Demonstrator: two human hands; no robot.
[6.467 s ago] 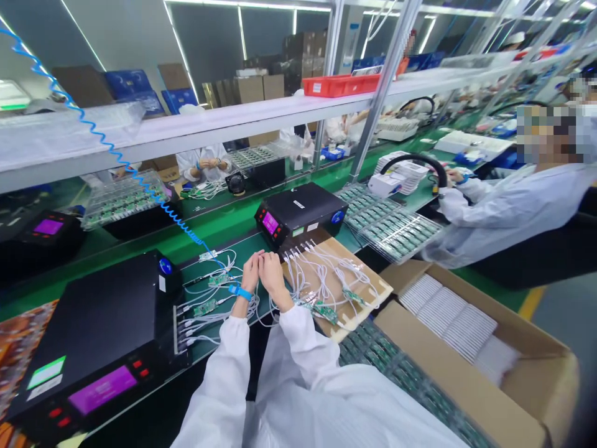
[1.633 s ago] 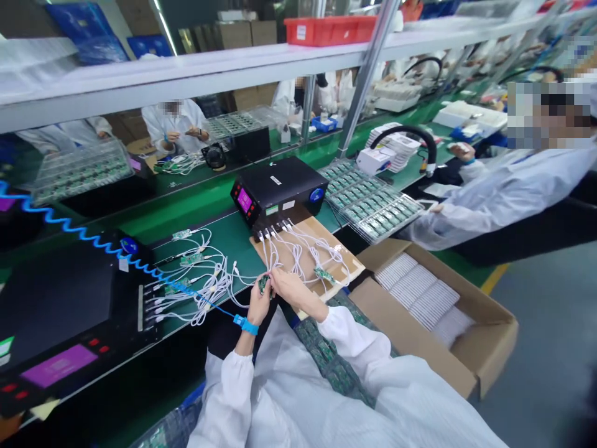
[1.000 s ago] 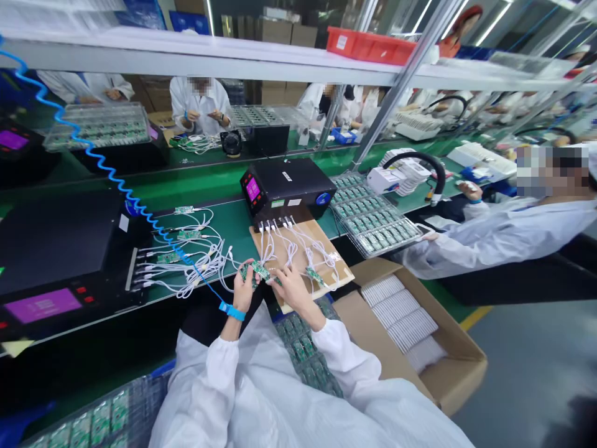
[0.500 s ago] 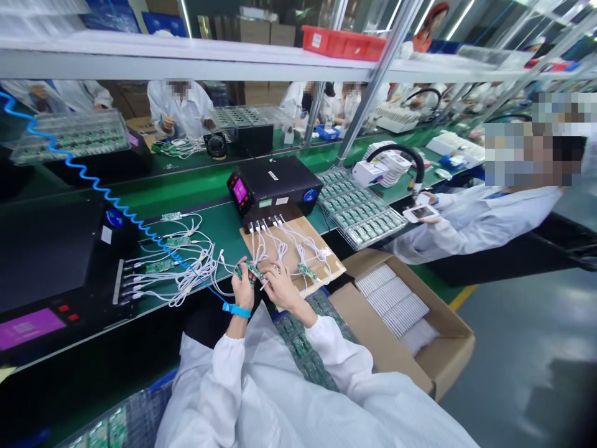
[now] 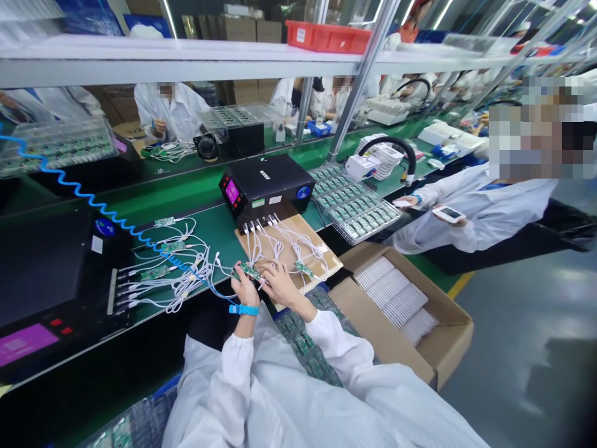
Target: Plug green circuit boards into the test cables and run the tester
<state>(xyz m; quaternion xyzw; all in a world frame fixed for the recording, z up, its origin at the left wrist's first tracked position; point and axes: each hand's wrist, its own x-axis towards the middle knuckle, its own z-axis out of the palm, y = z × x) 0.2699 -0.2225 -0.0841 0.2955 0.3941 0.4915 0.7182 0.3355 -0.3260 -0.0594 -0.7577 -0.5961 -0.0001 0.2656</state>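
Between my hands, over the front edge of the bench, is a small green circuit board. My left hand, with a blue wrist strap at its wrist, grips the board's left part between thumb and fingers. At the board's right end my right hand is closed, its fingertips pinching what looks like a white cable plug. Whether the plug sits in the board is hidden by the fingers. Just right of that hand, another wired circuit board lies on a cardboard sheet.
White cables run from a black test box behind my hands. More cabled boards lie left, beside a second black box. Trays of boards and an open carton stand right. A co-worker holds a white device.
My left hand has turned slightly, and the board now lies flatter between both hands. The co-worker's hands have moved apart, one with a white piece, the other with the white device.
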